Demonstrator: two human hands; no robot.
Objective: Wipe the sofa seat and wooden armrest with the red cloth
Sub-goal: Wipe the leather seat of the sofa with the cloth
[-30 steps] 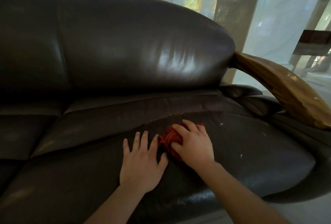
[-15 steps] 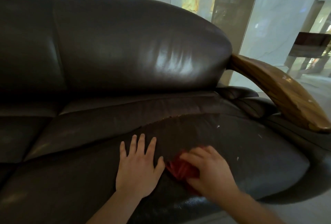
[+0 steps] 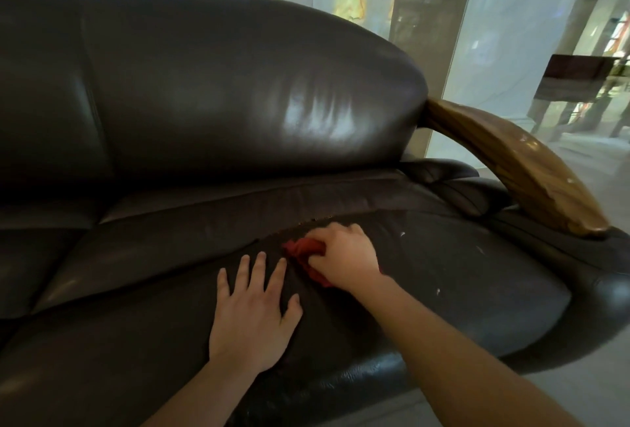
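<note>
The dark brown leather sofa seat (image 3: 460,283) fills the lower half of the view, with pale specks on its right part. My right hand (image 3: 344,256) presses a bunched red cloth (image 3: 303,251) onto the seat near its worn back seam; most of the cloth is hidden under the hand. My left hand (image 3: 252,310) lies flat on the seat just left of the cloth, fingers spread, holding nothing. The curved wooden armrest (image 3: 518,167) slopes down at the right end of the sofa, well apart from both hands.
The tall leather backrest (image 3: 238,85) rises behind the seat. A padded leather bolster (image 3: 456,184) sits under the armrest. Beyond the sofa stand pale marble walls and a dark wooden table (image 3: 572,82) at the far right. Grey floor (image 3: 579,389) shows at the lower right.
My right hand slid the red cloth toward the seat's front edge, then pushed it back up to the back seam. My left hand stayed flat on the seat.
</note>
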